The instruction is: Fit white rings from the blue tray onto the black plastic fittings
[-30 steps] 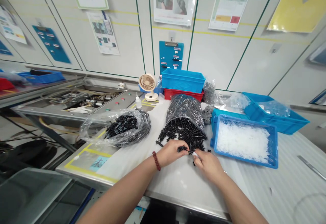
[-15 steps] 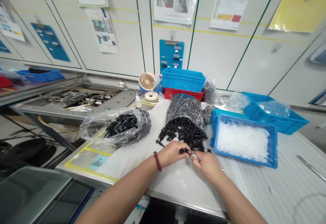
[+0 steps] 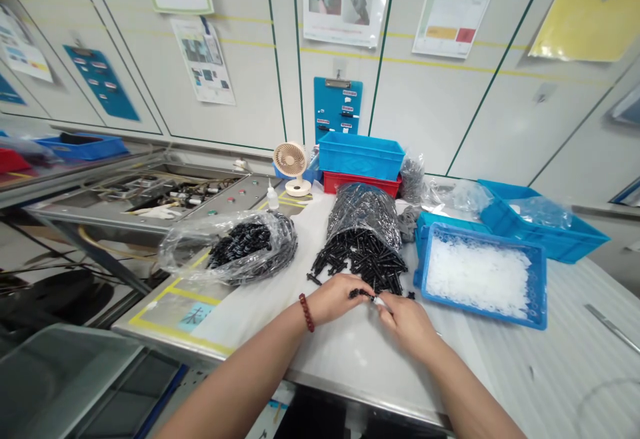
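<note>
Forearms (image 3: 253, 366) slant inward, left hand (image 3: 340, 298) pinching a black part (image 3: 356, 292), right hand (image 3: 407, 319) gripping a white piece (image 3: 379, 301).

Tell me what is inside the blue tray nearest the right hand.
Many small white pieces lie inside the blue tray; whatever is beneath them is covered.

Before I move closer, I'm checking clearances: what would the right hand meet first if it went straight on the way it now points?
Probably the left hand, gripping a black part, just beyond the white piece in the right hand; depth is unclear.
</note>
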`<act>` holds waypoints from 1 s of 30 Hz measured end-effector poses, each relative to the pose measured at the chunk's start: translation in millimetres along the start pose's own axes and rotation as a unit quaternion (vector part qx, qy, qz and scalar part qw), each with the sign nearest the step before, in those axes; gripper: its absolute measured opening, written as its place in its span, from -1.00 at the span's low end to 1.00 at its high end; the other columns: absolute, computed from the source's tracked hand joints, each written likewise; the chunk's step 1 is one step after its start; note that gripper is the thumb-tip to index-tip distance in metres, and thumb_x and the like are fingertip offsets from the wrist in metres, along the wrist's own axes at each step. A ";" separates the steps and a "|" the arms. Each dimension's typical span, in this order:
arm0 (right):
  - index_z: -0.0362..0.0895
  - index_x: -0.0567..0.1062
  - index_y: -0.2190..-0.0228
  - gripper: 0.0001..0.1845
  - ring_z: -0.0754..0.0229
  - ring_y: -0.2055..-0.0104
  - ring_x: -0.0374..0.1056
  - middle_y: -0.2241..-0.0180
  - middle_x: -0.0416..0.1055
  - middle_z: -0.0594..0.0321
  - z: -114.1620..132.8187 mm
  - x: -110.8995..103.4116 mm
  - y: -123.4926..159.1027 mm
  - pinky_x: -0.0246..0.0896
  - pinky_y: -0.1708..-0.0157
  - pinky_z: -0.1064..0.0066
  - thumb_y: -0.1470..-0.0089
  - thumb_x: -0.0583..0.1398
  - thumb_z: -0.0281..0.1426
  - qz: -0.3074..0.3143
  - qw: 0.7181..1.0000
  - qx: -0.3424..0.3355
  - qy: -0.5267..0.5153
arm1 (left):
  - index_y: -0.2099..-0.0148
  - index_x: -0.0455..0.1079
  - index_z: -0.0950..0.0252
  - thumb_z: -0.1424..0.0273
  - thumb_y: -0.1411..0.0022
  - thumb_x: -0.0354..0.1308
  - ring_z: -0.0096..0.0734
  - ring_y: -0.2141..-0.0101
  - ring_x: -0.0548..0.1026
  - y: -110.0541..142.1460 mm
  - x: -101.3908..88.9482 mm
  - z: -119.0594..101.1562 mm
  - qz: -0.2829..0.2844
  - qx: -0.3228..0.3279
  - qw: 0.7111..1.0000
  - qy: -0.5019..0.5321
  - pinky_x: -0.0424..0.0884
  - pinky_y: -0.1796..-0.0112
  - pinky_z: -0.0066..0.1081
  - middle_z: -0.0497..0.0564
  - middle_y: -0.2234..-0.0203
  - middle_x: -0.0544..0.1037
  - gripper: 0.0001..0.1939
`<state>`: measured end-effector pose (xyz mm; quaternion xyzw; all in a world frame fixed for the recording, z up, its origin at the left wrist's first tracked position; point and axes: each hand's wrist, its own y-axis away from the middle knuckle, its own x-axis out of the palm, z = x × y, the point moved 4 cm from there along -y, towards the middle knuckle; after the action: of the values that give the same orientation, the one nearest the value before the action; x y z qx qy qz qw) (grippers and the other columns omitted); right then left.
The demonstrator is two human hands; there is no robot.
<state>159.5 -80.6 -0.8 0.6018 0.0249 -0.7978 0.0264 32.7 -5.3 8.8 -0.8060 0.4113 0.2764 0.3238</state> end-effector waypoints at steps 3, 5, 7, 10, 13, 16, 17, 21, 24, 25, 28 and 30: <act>-0.13 0.39 0.40 -0.80 0.24 0.38 0.31 0.41 0.44 0.24 -1.3 0.6 0.4 -0.19 0.47 0.45 -0.12 -0.02 -0.42 -0.004 1.000 -0.003 0.001 | 0.21 0.47 0.28 0.51 -0.16 0.11 -0.44 0.33 0.46 0.3 -0.8 -0.4 -0.001 -0.002 1.000 0.002 0.32 0.21 -0.51 -0.01 0.35 0.54 -0.84; -0.13 0.38 0.42 -0.80 0.25 0.41 0.30 0.43 0.43 0.25 -1.6 1.0 0.6 -0.21 0.49 0.45 -0.12 -0.02 -0.41 -0.007 1.000 -0.005 0.003 | 0.22 0.47 0.27 0.51 -0.15 0.12 -0.45 0.34 0.46 0.3 -0.3 0.0 0.001 -0.004 1.000 0.013 0.32 0.21 -0.52 -0.02 0.36 0.55 -0.85; -0.13 0.37 0.44 -0.81 0.25 0.43 0.29 0.46 0.42 0.25 -1.6 1.3 0.7 -0.23 0.51 0.45 -0.11 -0.01 -0.41 -0.012 1.000 -0.006 0.006 | 0.24 0.47 0.27 0.49 -0.13 0.15 -0.46 0.36 0.47 0.1 0.3 1.0 0.000 -0.011 1.000 0.025 0.33 0.24 -0.53 -0.03 0.37 0.55 -0.87; -0.13 0.37 0.46 -0.81 0.26 0.45 0.29 0.49 0.41 0.27 -0.8 1.4 0.7 -0.26 0.52 0.44 -0.10 0.00 -0.41 -0.020 1.000 -0.011 0.011 | 0.26 0.47 0.28 0.47 -0.11 0.17 -0.45 0.37 0.47 -0.2 0.3 1.7 -0.005 -0.018 0.999 0.031 0.33 0.26 -0.54 -0.03 0.39 0.55 -0.89; -0.12 0.37 0.47 -0.81 0.27 0.47 0.28 0.50 0.41 0.28 -0.3 0.8 0.7 -0.26 0.53 0.44 -0.10 0.00 -0.40 -0.023 1.000 -0.013 0.013 | 0.27 0.47 0.29 0.48 -0.12 0.15 -0.45 0.37 0.47 -0.4 0.0 -0.2 -0.004 -0.010 0.999 0.031 0.33 0.26 -0.53 -0.03 0.39 0.55 -0.89; -0.12 0.37 0.49 -0.78 0.28 0.47 0.28 0.51 0.41 0.28 -0.8 0.1 0.7 -0.26 0.54 0.45 -0.12 0.00 -0.37 -0.024 1.000 -0.010 0.012 | 0.28 0.47 0.29 0.49 -0.12 0.14 -0.46 0.39 0.46 -0.3 -0.8 -1.8 -0.005 -0.003 1.000 0.030 0.33 0.27 -0.53 -0.03 0.40 0.55 -0.89; -0.12 0.37 0.50 -0.77 0.28 0.48 0.28 0.51 0.41 0.28 -1.0 -0.1 0.7 -0.26 0.54 0.46 -0.12 0.00 -0.36 -0.026 1.000 -0.009 0.012 | 0.28 0.47 0.29 0.49 -0.12 0.15 -0.45 0.39 0.46 -0.3 -1.2 -1.9 -0.007 -0.004 1.000 0.028 0.33 0.28 -0.53 -0.03 0.41 0.54 -0.89; -0.12 0.38 0.49 -0.75 0.28 0.48 0.28 0.51 0.42 0.28 -1.2 0.2 1.0 -0.26 0.54 0.45 -0.14 0.00 -0.34 -0.028 1.000 -0.003 0.013 | 0.28 0.47 0.30 0.51 -0.11 0.15 -0.45 0.39 0.46 -0.1 -1.6 -2.1 -0.012 -0.009 1.000 0.023 0.33 0.29 -0.54 -0.02 0.42 0.54 -0.89; -0.11 0.38 0.48 -0.74 0.27 0.48 0.28 0.50 0.43 0.28 -1.2 0.8 1.5 -0.26 0.54 0.45 -0.15 0.00 -0.32 -0.029 0.999 0.003 0.015 | 0.29 0.47 0.30 0.53 -0.10 0.15 -0.45 0.39 0.46 -0.1 -0.9 -2.9 -0.012 -0.004 1.000 0.024 0.33 0.29 -0.54 -0.02 0.41 0.54 -0.88; -0.11 0.38 0.49 -0.74 0.28 0.48 0.28 0.51 0.43 0.28 -1.4 0.8 1.7 -0.27 0.54 0.45 -0.14 0.00 -0.32 -0.032 0.999 0.004 0.016 | 0.29 0.47 0.30 0.53 -0.10 0.15 -0.45 0.39 0.47 -0.1 -0.8 -3.1 -0.012 -0.004 1.000 0.025 0.33 0.29 -0.54 -0.02 0.41 0.54 -0.88; -0.12 0.38 0.51 -0.76 0.28 0.50 0.27 0.53 0.42 0.28 -2.8 0.4 1.9 -0.28 0.54 0.44 -0.12 0.02 -0.34 -0.042 0.999 0.011 0.018 | 0.29 0.47 0.30 0.51 -0.10 0.16 -0.45 0.38 0.47 0.1 -2.5 -2.5 -0.018 -0.015 0.999 0.033 0.33 0.28 -0.53 -0.03 0.41 0.54 -0.89; -0.12 0.37 0.53 -0.76 0.29 0.51 0.25 0.54 0.40 0.29 -4.5 -0.5 1.9 -0.29 0.55 0.44 -0.11 0.02 -0.36 -0.049 0.998 0.021 0.014 | 0.30 0.48 0.30 0.51 -0.09 0.16 -0.45 0.38 0.46 0.3 -5.2 -1.8 -0.026 -0.026 0.998 0.042 0.33 0.28 -0.53 -0.03 0.41 0.55 -0.90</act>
<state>164.1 -82.2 -1.6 0.6114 0.0376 -0.7900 -0.0257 30.1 -4.3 13.5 -0.8353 0.3964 0.2444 0.2921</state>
